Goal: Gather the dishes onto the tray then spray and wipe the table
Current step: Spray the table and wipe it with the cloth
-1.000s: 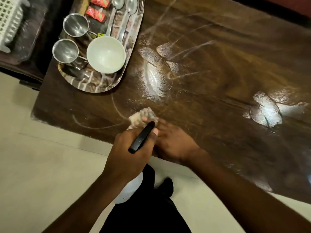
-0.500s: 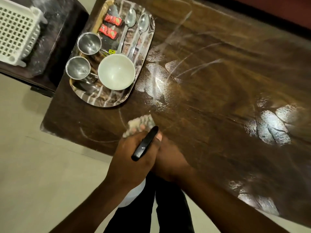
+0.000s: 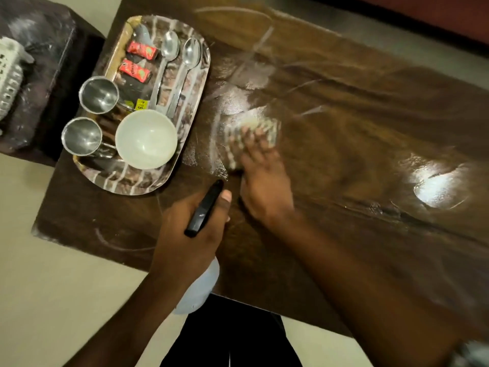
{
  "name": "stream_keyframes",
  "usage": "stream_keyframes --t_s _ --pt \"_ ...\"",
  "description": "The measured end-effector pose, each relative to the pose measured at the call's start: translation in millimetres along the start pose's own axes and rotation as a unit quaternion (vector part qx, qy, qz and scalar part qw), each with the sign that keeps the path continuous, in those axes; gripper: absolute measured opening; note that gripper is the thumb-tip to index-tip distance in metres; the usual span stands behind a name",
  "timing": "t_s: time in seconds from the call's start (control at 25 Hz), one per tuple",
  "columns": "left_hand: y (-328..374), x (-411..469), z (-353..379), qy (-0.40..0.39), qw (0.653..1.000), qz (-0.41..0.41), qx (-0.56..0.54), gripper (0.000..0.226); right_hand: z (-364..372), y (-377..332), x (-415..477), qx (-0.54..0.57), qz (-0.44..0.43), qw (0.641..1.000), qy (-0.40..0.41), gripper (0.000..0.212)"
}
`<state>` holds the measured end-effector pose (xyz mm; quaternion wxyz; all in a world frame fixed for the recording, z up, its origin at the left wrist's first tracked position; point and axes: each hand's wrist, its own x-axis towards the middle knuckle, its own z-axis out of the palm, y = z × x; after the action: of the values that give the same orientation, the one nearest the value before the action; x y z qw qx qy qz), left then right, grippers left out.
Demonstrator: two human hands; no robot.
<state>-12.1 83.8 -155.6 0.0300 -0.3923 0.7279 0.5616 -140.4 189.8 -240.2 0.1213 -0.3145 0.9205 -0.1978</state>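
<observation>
Pushed out from the near edge since half a second ago: checked cloth (image 3: 232,148) and right hand (image 3: 264,189), then tucked just behind the left hand, now farther onto the table (image 3: 357,107), near the tray's right rim. Far left: white plastic basket (image 3: 9,83), cut by the frame edge, on a dark side table (image 3: 50,83). Next: oval patterned tray (image 3: 137,185) on the table's left end, loaded. Two steel cups (image 3: 99,94) along its left side, mouths up, one behind the other. White bowl (image 3: 146,139) at its near end, close against the nearer cup; touching or not, cannot tell. Two red sachets (image 3: 141,51) at the far end. Two spoons (image 3: 169,62) side by side along the right side, handles toward the bowl. Centre: left hand (image 3: 185,242) clenched round the neck of the spray bottle (image 3: 197,287), black trigger head pointing forward and right, thumb tip just beside it, pale bottle body below the hand at the near table edge. Just right: right hand released flat, fingers stretched over the cloth and pressing it on the wood, all motion-blurred. Whitish wet streaks (image 3: 215,133) between tray and cloth, thinner arcs beyond. Farther right: dark wood with a bright glare patch (image 3: 436,192). Bottom: pale floor and dark trousers (image 3: 230,337).
</observation>
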Motion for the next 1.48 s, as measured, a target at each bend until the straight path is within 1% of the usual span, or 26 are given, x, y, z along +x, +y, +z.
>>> stream_keyframes --t_s 0.04,0.12,0.16,0.2,0.28,0.36,0.4,0.48,0.52,0.56,0.6,0.64,0.68,0.76,0.8,0.84,0.88,0.96,1.04,1.08,1.16,1.24,1.32,1.36,1.4,1.48 --pt "6 7 3 0.002 1.0 0.0 0.002 0.044 2 -12 -14 0.02 -0.105 0.994 -0.033 0.068" --pt "20 21 9 0.005 1.0 0.003 0.007 0.046 -2 -11 -26 0.002 -0.313 0.944 -0.103 0.052" --pt "25 27 13 0.005 1.0 0.007 0.013 0.045 -13 1 -14 -0.028 -0.386 0.915 -0.118 0.043" --pt "30 33 17 0.005 1.0 0.011 0.02 0.046 -19 20 5 -0.05 -0.411 0.903 -0.118 0.039" --pt "37 45 24 -0.001 1.0 0.017 0.021 0.052 -30 63 42 -0.047 -0.32 0.938 -0.124 0.053" --pt "44 54 28 -0.008 1.0 0.016 0.01 0.053 -55 109 70 -0.049 -0.114 0.989 -0.077 0.074" --pt "45 59 31 -0.005 1.0 0.014 0.009 0.051 -68 131 77 -0.036 -0.001 0.999 -0.026 0.078" --pt "48 68 36 0.005 1.0 0.014 0.013 0.048 -75 144 76 0.005 0.177 0.981 0.082 0.079" --pt "50 72 39 0.007 1.0 0.014 0.014 0.05 -67 134 70 0.009 0.217 0.971 0.104 0.078" --pt "54 76 42 0.009 1.0 0.014 0.018 0.053 -57 118 58 0.008 0.214 0.972 0.098 0.078" --pt "58 80 46 0.012 0.999 0.014 0.028 0.057 -44 102 44 0.002 0.161 0.985 0.066 0.078" --pt "62 84 49 0.011 0.999 0.011 0.039 0.06 -33 89 29 -0.01 0.054 0.998 0.004 0.076" --pt "66 87 53 0.007 0.999 0.009 0.042 0.06 -29 82 19 -0.025 -0.087 0.993 -0.07 0.072" --pt "74 91 59 -0.005 0.999 0.02 0.029 0.054 -40 98 39 -0.057 -0.334 0.924 -0.175 0.066" --pt "76 93 60 -0.012 0.999 0.032 0.024 0.052 -48 112 62 -0.077 -0.377 0.904 -0.183 0.066" --pt "77 94 60 -0.017 0.999 0.043 0.023 0.05 -56 124 88 -0.099 -0.359 0.913 -0.167 0.066" --pt "77 97 60 -0.017 0.998 0.049 0.021 0.048 -62 134 115 -0.107 -0.293 0.941 -0.133 0.07" --pt "78 100 59 -0.006 0.999 0.051 0.014 0.045 -76 144 169 -0.084 -0.108 0.989 -0.056 0.079" --pt "80 103 58 0.0 0.999 0.052 0.003 0.045 -78 133 204 -0.057 0.024 0.998 -0.014 0.079" --pt "81 104 57 0.002 0.998 0.059 0.004 0.047 -74 119 207 -0.054 0.026 0.998 -0.016 0.076" --pt "82 106 55 0.004 0.998 0.065 0.01 0.057 -61 95 186 -0.062 -0.106 0.991 -0.052 0.069" --pt "82 110 53 0.013 0.998 0.057 0.014 0.061 -48 81 144 -0.076 -0.307 0.941 -0.119 0.059" --pt "82 114 51 0.022 0.998 0.052 0.015 0.055 -49 86 134 -0.103 -0.445 0.874 -0.168 0.051" --pt "82 117 52 0.022 0.998 0.053 0.008 0.053 -52 93 148 -0.111 -0.47 0.858 -0.174 0.053" --pt "82 120 54 0.023 0.998 0.05 -0.003 0.052 -54 101 168 -0.11 -0.453 0.869 -0.166 0.059" --pt "83 124 56 0.034 0.999 0.038 -0.014 0.046 -64 112 212 -0.114 -0.312 0.933 -0.137 0.072"
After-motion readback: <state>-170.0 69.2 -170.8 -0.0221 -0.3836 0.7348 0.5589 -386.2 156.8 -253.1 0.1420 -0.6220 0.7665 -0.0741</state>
